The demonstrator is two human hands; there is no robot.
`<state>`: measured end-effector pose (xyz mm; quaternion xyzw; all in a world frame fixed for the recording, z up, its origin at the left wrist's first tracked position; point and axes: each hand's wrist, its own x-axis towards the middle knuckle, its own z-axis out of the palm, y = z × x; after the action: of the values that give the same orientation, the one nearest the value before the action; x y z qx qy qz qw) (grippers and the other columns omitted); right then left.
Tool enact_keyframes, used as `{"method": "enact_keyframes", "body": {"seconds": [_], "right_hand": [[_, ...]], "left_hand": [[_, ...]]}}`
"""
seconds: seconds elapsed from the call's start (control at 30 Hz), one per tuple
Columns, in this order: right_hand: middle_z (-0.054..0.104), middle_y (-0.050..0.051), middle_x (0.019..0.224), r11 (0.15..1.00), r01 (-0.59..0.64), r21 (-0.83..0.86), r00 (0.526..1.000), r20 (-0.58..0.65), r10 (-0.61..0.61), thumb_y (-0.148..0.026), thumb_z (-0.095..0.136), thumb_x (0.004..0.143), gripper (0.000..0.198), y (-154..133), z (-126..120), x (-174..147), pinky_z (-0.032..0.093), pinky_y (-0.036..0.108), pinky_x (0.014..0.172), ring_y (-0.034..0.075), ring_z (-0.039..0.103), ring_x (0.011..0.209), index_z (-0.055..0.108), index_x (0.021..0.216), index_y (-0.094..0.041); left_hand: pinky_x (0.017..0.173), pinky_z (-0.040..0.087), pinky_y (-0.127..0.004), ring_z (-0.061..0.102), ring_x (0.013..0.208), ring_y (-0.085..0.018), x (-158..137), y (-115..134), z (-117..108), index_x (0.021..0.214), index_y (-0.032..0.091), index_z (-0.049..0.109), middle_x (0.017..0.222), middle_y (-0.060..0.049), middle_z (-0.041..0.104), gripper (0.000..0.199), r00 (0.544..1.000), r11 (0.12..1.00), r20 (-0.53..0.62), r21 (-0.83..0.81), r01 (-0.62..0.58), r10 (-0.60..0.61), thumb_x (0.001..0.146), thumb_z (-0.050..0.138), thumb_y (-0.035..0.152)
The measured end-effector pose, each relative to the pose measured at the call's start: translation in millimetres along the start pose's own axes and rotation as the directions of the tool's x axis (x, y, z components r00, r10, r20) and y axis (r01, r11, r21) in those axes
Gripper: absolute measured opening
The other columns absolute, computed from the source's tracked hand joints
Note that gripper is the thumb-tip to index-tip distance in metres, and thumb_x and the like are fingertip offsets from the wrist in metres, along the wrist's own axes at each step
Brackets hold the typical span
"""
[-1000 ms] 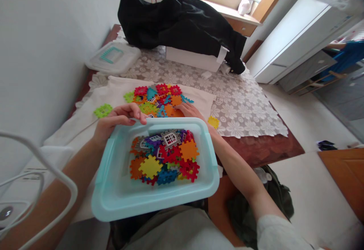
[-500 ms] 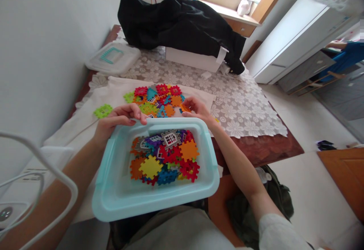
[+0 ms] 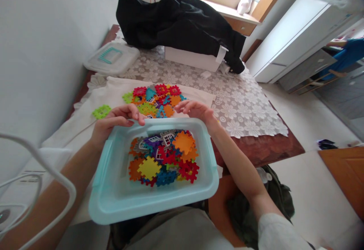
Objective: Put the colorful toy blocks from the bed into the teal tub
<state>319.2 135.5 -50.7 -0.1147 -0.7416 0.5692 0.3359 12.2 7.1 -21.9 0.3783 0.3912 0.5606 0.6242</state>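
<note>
My left hand (image 3: 115, 123) grips the far left rim of a pale blue plastic bin (image 3: 116, 200), thumb and fingers closed on its edge. Inside lie interlocking building pieces, with an orange piece (image 3: 184, 142) and a yellow piece (image 3: 149, 168) on top. Over the bin's far right corner, my right hand (image 3: 197, 110) is open with fingers stretched out and nothing in them. Just beyond the rim a pile of similar pieces (image 3: 148, 108) rests on a pale cloth (image 3: 113, 87). A lime green piece (image 3: 101, 111) sits apart, left of my left hand.
A translucent lid (image 3: 113, 58) with a teal handle lies at the table's far left. Black cloth (image 3: 176, 22) covers a white box (image 3: 190, 59) at the back. White cables (image 3: 66, 185) hang at the near left. A dark bag (image 3: 273, 204) is on the right, below the table.
My right hand has let go of an orange piece, which is now on top of the pieces in the bin. Its fingers have opened. My left hand still holds the rim.
</note>
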Motion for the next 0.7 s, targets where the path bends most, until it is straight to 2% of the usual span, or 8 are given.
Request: {"method": "enact_keyframes", "body": {"seconds": [0.07,0.13,0.27,0.33,0.4,0.53,0.6,0.7], "right_hand": [[0.074,0.017,0.142,0.98,-0.033,-0.194,0.984,-0.178,-0.002,-0.09,0.017,0.108,0.088,13,1,2,0.058,0.055,0.119,0.032,0.069,0.141,0.073,0.129,-0.026],[0.068,0.015,0.159,0.892,-0.084,-0.443,0.972,-0.233,-0.024,-0.076,0.031,0.115,0.07,27,0,4,0.05,0.057,0.13,0.031,0.058,0.157,0.069,0.149,-0.029],[0.038,0.007,0.189,0.597,-0.096,-0.797,0.995,-0.065,0.074,-0.057,0.064,0.111,0.067,54,5,2,0.023,0.069,0.145,0.037,0.021,0.18,0.05,0.174,-0.038],[0.039,0.004,0.189,0.512,-0.075,-0.856,0.987,0.009,0.16,-0.049,0.066,0.112,0.063,63,10,1,0.016,0.07,0.146,0.038,0.019,0.181,0.052,0.173,-0.041],[0.053,0.005,0.18,0.501,-0.033,-0.865,0.984,0.06,0.169,-0.042,0.065,0.114,0.053,68,12,2,0.019,0.066,0.146,0.035,0.031,0.176,0.059,0.167,-0.039],[0.073,0.01,0.153,0.545,0.005,-0.839,0.991,0.077,0.11,-0.041,0.071,0.111,0.033,67,9,4,0.041,0.055,0.134,0.031,0.058,0.15,0.074,0.142,-0.03],[0.069,0.01,0.158,0.535,-0.023,-0.845,0.993,0.044,0.111,-0.04,0.073,0.11,0.034,65,8,4,0.042,0.057,0.133,0.032,0.056,0.152,0.074,0.143,-0.031],[0.049,0.005,0.182,0.481,-0.088,-0.872,0.988,-0.016,0.153,-0.038,0.072,0.108,0.053,67,7,3,0.031,0.063,0.14,0.036,0.035,0.171,0.064,0.16,-0.04]], "left_hand": [[0.086,0.062,-0.033,0.077,0.085,-0.024,0,0,0,0.078,0.017,0.081,0.078,-0.007,0.081,0.011,1.0,1.0,0.002,0.001,-0.004,0.004,0.067,0.082,0.014],[0.088,0.062,-0.033,0.077,0.084,-0.024,1,1,0,0.077,0.017,0.082,0.077,-0.007,0.081,0.012,1.0,1.0,0.008,0.007,-0.011,0.011,0.066,0.083,0.015],[0.089,0.063,-0.031,0.077,0.084,-0.023,2,2,1,0.076,0.018,0.083,0.075,-0.007,0.081,0.012,1.0,1.0,0.009,0.024,-0.006,0.006,0.064,0.083,0.016],[0.086,0.063,-0.031,0.077,0.084,-0.023,2,2,2,0.077,0.019,0.083,0.076,-0.006,0.082,0.012,1.0,1.0,0.011,0.018,-0.004,0.004,0.065,0.083,0.016],[0.082,0.062,-0.031,0.078,0.084,-0.024,1,2,2,0.077,0.018,0.083,0.077,-0.007,0.082,0.012,1.0,1.0,0.014,0.011,-0.008,0.008,0.066,0.082,0.015],[0.081,0.062,-0.031,0.077,0.085,-0.024,1,2,0,0.078,0.017,0.081,0.078,-0.007,0.081,0.011,1.0,1.0,0.004,0.014,0.005,-0.005,0.067,0.082,0.014],[0.08,0.061,-0.031,0.077,0.084,-0.024,1,1,0,0.077,0.018,0.08,0.077,-0.007,0.081,0.011,1.0,1.0,0.003,0.016,0.016,-0.016,0.066,0.082,0.015],[0.08,0.062,-0.032,0.078,0.084,-0.024,1,1,0,0.077,0.018,0.08,0.077,-0.006,0.081,0.011,1.0,1.0,0.004,0.016,0.018,-0.018,0.066,0.082,0.015]]}}
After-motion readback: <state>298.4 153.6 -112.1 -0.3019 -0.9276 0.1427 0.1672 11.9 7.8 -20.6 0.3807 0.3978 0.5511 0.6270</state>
